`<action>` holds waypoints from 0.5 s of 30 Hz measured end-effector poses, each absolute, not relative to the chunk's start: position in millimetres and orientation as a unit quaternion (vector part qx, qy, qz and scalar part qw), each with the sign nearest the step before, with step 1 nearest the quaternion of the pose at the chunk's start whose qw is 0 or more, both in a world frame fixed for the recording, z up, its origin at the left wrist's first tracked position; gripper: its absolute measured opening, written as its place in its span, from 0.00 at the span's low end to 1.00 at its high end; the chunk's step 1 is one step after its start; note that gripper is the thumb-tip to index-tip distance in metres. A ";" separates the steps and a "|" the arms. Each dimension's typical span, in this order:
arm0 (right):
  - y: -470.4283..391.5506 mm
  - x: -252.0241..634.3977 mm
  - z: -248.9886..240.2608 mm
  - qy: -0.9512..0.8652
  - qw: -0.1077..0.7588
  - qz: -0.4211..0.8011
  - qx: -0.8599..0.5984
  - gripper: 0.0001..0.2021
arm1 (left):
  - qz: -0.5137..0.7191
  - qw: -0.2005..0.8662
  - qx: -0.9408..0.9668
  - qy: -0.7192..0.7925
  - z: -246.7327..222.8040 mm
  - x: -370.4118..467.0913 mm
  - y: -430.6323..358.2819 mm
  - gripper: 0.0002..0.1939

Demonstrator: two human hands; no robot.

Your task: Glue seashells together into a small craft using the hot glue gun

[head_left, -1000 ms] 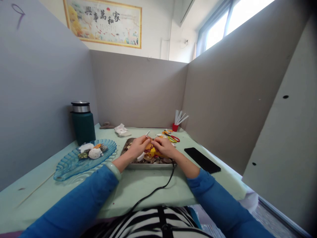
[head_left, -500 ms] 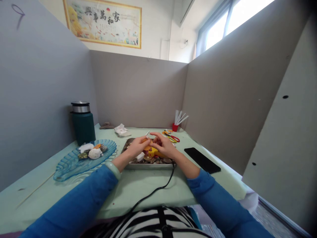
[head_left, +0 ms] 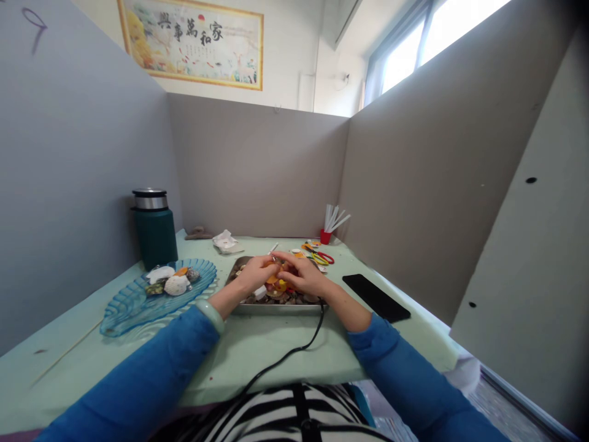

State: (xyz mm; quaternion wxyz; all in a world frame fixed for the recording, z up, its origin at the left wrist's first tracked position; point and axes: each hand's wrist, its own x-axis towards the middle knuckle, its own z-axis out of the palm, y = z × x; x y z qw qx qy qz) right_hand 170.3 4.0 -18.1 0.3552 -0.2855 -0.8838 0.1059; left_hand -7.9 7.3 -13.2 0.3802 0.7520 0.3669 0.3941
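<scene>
Both hands meet over a metal tray (head_left: pixel 276 310) full of small shells. My left hand (head_left: pixel 254 274) is closed at the tray's left half, its fingertips on something too small to make out. Against it, my right hand (head_left: pixel 304 274) reaches over with bent fingers, and what its fingertips touch is hidden. An orange and yellow piece (head_left: pixel 276 282) shows below and between the hands. A thin white stick (head_left: pixel 273 248) pokes up just behind the fingertips. From under my right wrist a black cable (head_left: pixel 294 350) runs toward my body.
A blue glass dish (head_left: pixel 133 307) with shells lies left, near a dark green bottle (head_left: pixel 155 236). Crumpled tissue (head_left: pixel 226 241) is behind the tray. On the right are scissors (head_left: pixel 324 257), a red cup (head_left: pixel 326 236) of white sticks and a black phone (head_left: pixel 376 298).
My right hand has shifted slightly left, its fingers now stretched over toward my left fingertips. It covers more of the yellow piece. My left hand has barely moved.
</scene>
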 end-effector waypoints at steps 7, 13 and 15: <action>3.8 170.1 -18.0 -0.884 0.353 0.118 -0.283 0.23 | 0.402 0.391 0.740 0.372 -11.2 -5.8 4.3 0.07; 3.1 169.7 -17.8 -0.884 0.350 0.129 -0.283 0.23 | 0.437 0.373 0.721 0.388 -11.4 -4.6 3.6 0.07; 2.8 169.6 -18.2 -0.882 0.351 0.132 -0.285 0.23 | 0.435 0.366 0.727 0.386 -12.5 -5.3 4.6 0.08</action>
